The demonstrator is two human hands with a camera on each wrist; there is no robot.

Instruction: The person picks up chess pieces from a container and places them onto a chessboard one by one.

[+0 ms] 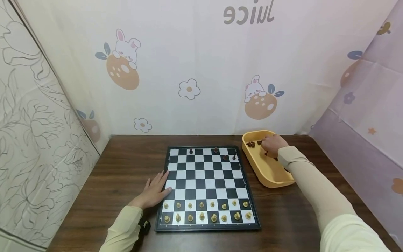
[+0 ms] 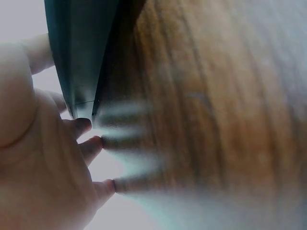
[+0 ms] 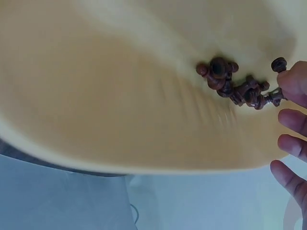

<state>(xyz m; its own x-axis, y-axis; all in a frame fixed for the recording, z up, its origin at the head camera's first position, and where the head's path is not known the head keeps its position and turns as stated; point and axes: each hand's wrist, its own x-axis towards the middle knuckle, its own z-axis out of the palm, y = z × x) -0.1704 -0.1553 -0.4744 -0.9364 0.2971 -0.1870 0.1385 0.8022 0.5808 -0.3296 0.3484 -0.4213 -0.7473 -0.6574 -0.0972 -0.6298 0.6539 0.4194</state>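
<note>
From the head camera I see a chessboard lying on a brown wooden table. Two rows of gold pieces stand along its near side, while four dark pieces are up at the far side, three of them toward the right corner. The person's left hand rests against the board's left edge with its fingers extended and its thumb over the border. Just beside the board on the right sits a yellow tray. The right hand is down inside its far part with the fingers bent, next to some loose brown pieces. A pale printed cloth with rabbits and flowers hangs behind the table.

On the left wrist camera I get the same hand with its fingers spread apart at the dark side of the board; much of this view is blurred.

On the right wrist camera I find the brown pieces lying in a small heap on the tray floor. At the right border the thumb pinches one brown chess piece, its round base showing; the other fingers are spaced apart below.
</note>
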